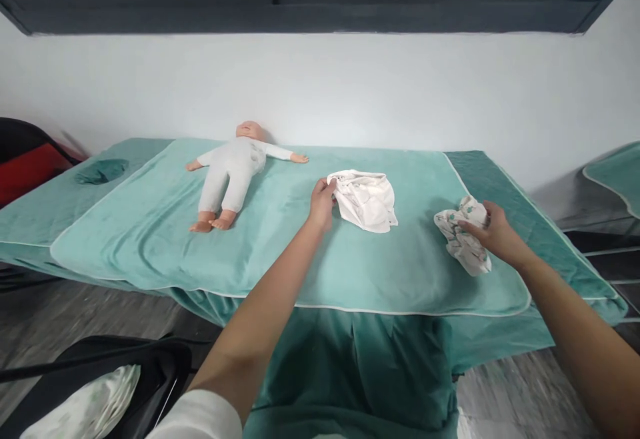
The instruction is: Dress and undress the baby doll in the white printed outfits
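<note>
My left hand is closed, pinching the left edge of a crumpled white baby cloth at the middle of the bed. My right hand grips a bunched white cloth with a green and dark print, thumb laid across it, near the bed's right end. Whether that bundle is a garment I cannot tell. To the left of my left hand a baby doll in a white long-sleeved suit lies on its back, arms spread, bare feet toward me.
A teal cover with white piping lies over the bed, against a white wall. At the bed's left end is a face hole. Lower left, a black chair holds a printed white cloth. A red item rests far left.
</note>
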`<action>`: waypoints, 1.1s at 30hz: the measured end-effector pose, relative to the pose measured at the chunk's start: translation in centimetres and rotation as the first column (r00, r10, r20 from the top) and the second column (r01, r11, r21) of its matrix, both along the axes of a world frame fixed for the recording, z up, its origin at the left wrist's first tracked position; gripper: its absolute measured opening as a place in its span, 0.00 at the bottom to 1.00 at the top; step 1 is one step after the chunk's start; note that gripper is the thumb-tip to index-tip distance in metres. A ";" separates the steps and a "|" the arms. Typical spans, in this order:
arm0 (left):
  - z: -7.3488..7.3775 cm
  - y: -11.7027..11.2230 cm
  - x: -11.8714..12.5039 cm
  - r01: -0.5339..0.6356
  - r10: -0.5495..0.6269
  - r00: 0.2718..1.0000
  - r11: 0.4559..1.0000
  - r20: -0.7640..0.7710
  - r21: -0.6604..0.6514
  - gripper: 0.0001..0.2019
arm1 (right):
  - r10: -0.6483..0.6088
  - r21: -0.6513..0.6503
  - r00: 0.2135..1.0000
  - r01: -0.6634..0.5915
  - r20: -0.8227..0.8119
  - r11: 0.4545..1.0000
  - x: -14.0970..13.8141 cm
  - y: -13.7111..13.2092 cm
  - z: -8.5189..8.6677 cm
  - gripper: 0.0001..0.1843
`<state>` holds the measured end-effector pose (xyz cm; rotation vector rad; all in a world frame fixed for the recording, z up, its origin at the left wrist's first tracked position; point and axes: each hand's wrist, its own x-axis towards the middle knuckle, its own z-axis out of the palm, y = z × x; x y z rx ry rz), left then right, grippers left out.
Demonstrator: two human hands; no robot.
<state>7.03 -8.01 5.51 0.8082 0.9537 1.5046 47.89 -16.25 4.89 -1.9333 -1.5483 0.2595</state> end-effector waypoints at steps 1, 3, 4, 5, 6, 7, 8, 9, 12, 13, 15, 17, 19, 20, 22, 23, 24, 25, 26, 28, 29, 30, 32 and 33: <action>0.9 -0.3 0.0 0.001 -0.002 1.000 0.999 0.029 0.036 0.12 | -0.025 -0.027 0.999 0.024 -0.035 0.999 -0.1 0.3 0.1 0.39; 2.6 -0.8 -0.1 0.002 -0.010 0.998 0.993 0.064 0.119 0.12 | -0.070 -0.106 0.993 0.060 -0.095 0.993 -0.5 0.7 0.1 0.36; 3.4 -1.0 -0.2 0.007 -0.019 0.997 0.987 0.075 0.158 0.11 | -0.076 -0.139 0.991 0.061 -0.109 0.988 -0.7 0.8 0.0 0.35; 4.2 -1.3 -0.3 0.014 -0.029 0.996 0.982 0.081 0.189 0.10 | -0.068 -0.166 0.991 0.049 -0.114 0.985 -0.9 1.0 -0.1 0.33; 4.9 -1.5 -0.5 0.022 -0.039 0.996 0.978 0.080 0.208 0.10 | -0.056 -0.181 0.992 0.034 -0.113 0.983 -1.1 1.1 -0.2 0.31; 5.4 -1.8 -0.6 0.030 -0.047 0.996 0.976 0.074 0.217 0.09 | -0.037 -0.192 0.993 0.015 -0.108 0.981 -1.2 1.1 -0.3 0.30; 5.8 -2.1 -0.7 0.036 -0.051 0.997 0.975 0.063 0.219 0.08 | -0.017 -0.204 0.995 -0.004 -0.101 0.979 -1.3 1.2 -0.2 0.28; 6.0 -2.3 -0.8 0.039 -0.051 0.997 0.975 0.051 0.218 0.08 | 0.003 -0.218 0.995 -0.024 -0.097 0.976 -1.2 1.3 -0.1 0.25; 6.1 -2.7 -0.8 0.043 -0.050 0.998 0.980 0.033 0.195 0.08 | 0.083 -0.249 0.991 -0.107 -0.105 0.963 -0.9 1.7 0.7 0.18; 6.0 -2.8 -0.8 0.040 -0.047 0.998 0.982 0.033 0.186 0.09 | 0.115 -0.256 0.987 -0.141 -0.114 0.956 -0.8 1.9 1.0 0.16; 5.7 -2.8 -0.7 0.036 -0.041 0.999 0.985 0.024 0.171 0.10 | 0.176 -0.277 0.975 -0.209 -0.138 0.938 -0.7 2.2 1.5 0.15; 5.4 -2.8 -0.7 0.034 -0.033 0.999 0.985 -0.006 0.171 0.10 | 0.215 -0.294 0.964 -0.252 -0.154 0.922 -0.9 2.4 1.7 0.17; 5.2 -2.7 -0.8 0.038 -0.031 0.999 0.982 -0.040 0.185 0.10 | 0.232 -0.291 0.960 -0.270 -0.158 0.918 -1.2 2.4 1.5 0.19; 5.2 -2.7 -0.9 0.044 -0.034 0.998 0.980 -0.052 0.193 0.09 | 0.234 -0.283 0.959 -0.271 -0.157 0.920 -1.2 2.3 1.4 0.21; 5.3 -2.6 -1.1 0.059 -0.045 0.996 0.978 -0.071 0.202 0.09 | 0.226 -0.255 0.963 -0.257 -0.146 0.932 -1.1 2.2 1.1 0.25; 5.5 -2.6 -1.2 0.067 -0.050 0.995 0.977 -0.084 0.205 0.09 | 0.219 -0.241 0.966 -0.247 -0.137 0.939 -0.8 2.2 1.0 0.28; 5.7 -2.6 -1.4 0.073 -0.053 0.993 0.975 -0.101 0.210 0.08 | 0.211 -0.225 0.969 -0.236 -0.129 0.945 -0.5 2.1 0.9 0.30; 5.9 -2.6 -1.5 0.079 -0.053 0.991 0.973 -0.121 0.218 0.08 | 0.208 -0.209 0.970 -0.230 -0.126 0.950 -0.1 2.1 0.9 0.32; 6.1 -2.7 -1.5 0.083 -0.051 0.989 0.970 -0.141 0.228 0.08 | 0.207 -0.197 0.970 -0.230 -0.129 0.953 0.3 2.2 0.9 0.33; 6.5 -2.8 -1.6 0.090 -0.048 0.984 0.966 -0.171 0.243 0.07 | 0.214 -0.203 0.967 -0.240 -0.141 0.949 1.0 2.3 1.0 0.34; 6.7 -2.9 -1.7 0.093 -0.049 0.983 0.965 -0.179 0.247 0.07 | 0.213 -0.214 0.968 -0.238 -0.135 0.947 1.1 2.4 1.0 0.34; 6.9 -3.0 -1.7 0.095 -0.049 0.982 0.964 -0.184 0.248 0.08 | 0.210 -0.226 0.971 -0.231 -0.114 0.946 1.1 2.5 1.0 0.34; 7.2 -3.2 -1.8 0.091 -0.041 0.980 0.963 -0.194 0.253 0.08 | 0.208 -0.234 0.978 -0.207 -0.022 0.950 0.7 2.3 0.6 0.36; 7.2 -3.3 -1.8 0.088 -0.036 0.979 0.962 -0.202 0.257 0.08 | 0.206 -0.233 0.978 -0.192 0.040 0.953 0.3 2.0 0.3 0.39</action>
